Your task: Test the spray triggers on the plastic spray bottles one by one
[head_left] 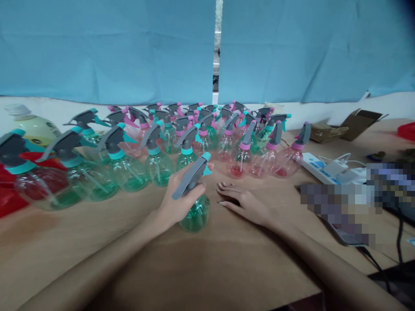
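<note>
My left hand (181,196) is closed round the neck of a green spray bottle (196,216) with a grey head and a turquoise trigger. The bottle is near the middle of the table; I cannot tell whether its base touches the wood. To its right my right hand (243,203) lies flat on the table, fingers stretched out, holding nothing. Just beyond the hands stand green spray bottles (160,168) on the left and pink spray bottles (240,164) on the right, several of each, with more packed behind them.
A white power strip (324,168) and a phone-like device (352,231) with cables lie at the right. Behind them sits an opened cardboard box (363,123). A large pale yellow bottle (35,127) and red plastic (9,194) are at the left. Blue cloth (113,52) hangs at the back.
</note>
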Demonstrator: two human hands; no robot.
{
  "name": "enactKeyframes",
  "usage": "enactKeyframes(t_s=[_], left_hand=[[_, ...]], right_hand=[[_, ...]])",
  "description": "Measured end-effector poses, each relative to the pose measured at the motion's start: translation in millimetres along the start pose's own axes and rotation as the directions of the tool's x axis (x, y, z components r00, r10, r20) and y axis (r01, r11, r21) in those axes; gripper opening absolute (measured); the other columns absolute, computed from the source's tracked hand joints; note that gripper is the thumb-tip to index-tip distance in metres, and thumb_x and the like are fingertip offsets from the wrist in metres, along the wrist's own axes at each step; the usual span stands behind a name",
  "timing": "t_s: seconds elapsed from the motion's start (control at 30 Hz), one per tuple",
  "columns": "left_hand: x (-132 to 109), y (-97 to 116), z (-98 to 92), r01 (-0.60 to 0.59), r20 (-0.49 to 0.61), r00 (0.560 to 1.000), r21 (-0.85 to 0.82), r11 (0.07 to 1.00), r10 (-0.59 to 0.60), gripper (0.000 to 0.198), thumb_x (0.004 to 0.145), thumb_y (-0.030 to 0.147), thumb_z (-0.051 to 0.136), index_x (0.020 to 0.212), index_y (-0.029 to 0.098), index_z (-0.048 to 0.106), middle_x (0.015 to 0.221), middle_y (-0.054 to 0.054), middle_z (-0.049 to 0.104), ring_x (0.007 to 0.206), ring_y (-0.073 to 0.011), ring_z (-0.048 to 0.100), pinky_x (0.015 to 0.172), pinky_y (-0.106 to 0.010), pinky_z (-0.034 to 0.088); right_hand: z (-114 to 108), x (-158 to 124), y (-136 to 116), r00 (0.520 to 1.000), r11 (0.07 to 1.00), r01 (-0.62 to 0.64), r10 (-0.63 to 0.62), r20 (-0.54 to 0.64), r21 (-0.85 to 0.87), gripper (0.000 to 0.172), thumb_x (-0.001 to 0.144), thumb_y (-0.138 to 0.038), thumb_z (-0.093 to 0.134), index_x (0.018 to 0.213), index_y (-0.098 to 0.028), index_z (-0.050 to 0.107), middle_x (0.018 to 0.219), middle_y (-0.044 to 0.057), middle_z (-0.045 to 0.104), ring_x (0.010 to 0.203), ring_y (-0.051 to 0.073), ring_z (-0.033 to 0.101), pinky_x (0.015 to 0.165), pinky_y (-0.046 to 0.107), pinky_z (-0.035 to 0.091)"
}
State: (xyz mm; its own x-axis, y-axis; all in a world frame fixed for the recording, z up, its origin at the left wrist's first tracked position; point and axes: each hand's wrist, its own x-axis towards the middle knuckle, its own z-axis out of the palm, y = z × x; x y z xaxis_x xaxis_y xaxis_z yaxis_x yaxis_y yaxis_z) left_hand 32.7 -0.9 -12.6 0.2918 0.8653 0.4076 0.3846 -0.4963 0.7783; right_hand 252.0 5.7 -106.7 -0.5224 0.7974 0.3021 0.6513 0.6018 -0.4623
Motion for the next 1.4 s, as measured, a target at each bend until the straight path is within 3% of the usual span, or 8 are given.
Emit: enactKeyframes(t_s=[0.5, 0.7, 0.93, 1.17, 1.4], left_hand=[[-1.0, 3.6, 1.2, 0.000, -0.004, 1.000, 0.014, 1.000, 0.000, 0.027, 0.073, 0.023, 0.049, 0.096, 0.018, 0.061, 0.070, 0.001, 0.060, 0.064, -0.0147, 0.055, 0.060, -0.027, 0.042], [1.1, 2.0, 0.0, -0.025, 0.018, 1.000, 0.016, 1.000, 0.025, 0.031, 0.071, 0.020, 0.049, 0.099, 0.019, 0.060, 0.064, 0.003, 0.054, 0.057, -0.0128, 0.050, 0.054, -0.024, 0.039], [2.4, 1.8, -1.1, -0.081, -0.005, 0.997, 0.066, 0.995, 0.082, 0.016, 0.070, 0.021, 0.048, 0.082, 0.021, 0.058, 0.059, 0.005, 0.047, 0.053, -0.0119, 0.043, 0.053, -0.025, 0.037], [4.0, 0.4, -1.7, -0.061, 0.027, 0.998, 0.028, 0.998, 0.060, 0.014, 0.068, 0.021, 0.049, 0.079, 0.018, 0.057, 0.063, 0.003, 0.052, 0.057, -0.0124, 0.047, 0.055, -0.025, 0.039], [5.2, 5.3, -3.3, -0.120, 0.045, 0.992, 0.011, 0.993, 0.120, 0.015, 0.067, 0.017, 0.047, 0.077, 0.019, 0.057, 0.075, 0.001, 0.059, 0.068, -0.0146, 0.053, 0.063, -0.027, 0.042]], right_hand=[[1.0, 0.1, 2.2, 1.000, 1.000, 0.025, -0.025, 0.006, 0.009, 0.044, 0.090, -0.042, 0.044, 0.131, -0.025, 0.046, 0.136, 0.004, 0.047, 0.129, 0.020, 0.039, 0.108, 0.043, 0.031], [1.1, 0.3, 1.9, 1.000, 1.000, 0.020, -0.020, 0.004, 0.000, 0.044, 0.090, -0.041, 0.044, 0.130, -0.022, 0.048, 0.136, 0.005, 0.048, 0.129, 0.019, 0.039, 0.108, 0.042, 0.031], [2.8, -0.3, 4.4, 0.999, 0.999, 0.033, -0.033, -0.008, 0.013, 0.043, 0.090, -0.041, 0.045, 0.130, -0.025, 0.048, 0.136, 0.003, 0.048, 0.128, 0.019, 0.040, 0.107, 0.043, 0.032], [2.4, 0.7, 3.1, 1.000, 1.000, 0.028, -0.028, -0.009, 0.003, 0.043, 0.090, -0.041, 0.044, 0.130, -0.023, 0.048, 0.135, 0.004, 0.049, 0.128, 0.019, 0.041, 0.108, 0.042, 0.032], [0.8, 0.2, 1.7, 1.000, 1.000, 0.030, -0.030, -0.008, 0.004, 0.043, 0.090, -0.041, 0.045, 0.130, -0.025, 0.048, 0.135, 0.004, 0.049, 0.128, 0.021, 0.039, 0.107, 0.044, 0.032]])
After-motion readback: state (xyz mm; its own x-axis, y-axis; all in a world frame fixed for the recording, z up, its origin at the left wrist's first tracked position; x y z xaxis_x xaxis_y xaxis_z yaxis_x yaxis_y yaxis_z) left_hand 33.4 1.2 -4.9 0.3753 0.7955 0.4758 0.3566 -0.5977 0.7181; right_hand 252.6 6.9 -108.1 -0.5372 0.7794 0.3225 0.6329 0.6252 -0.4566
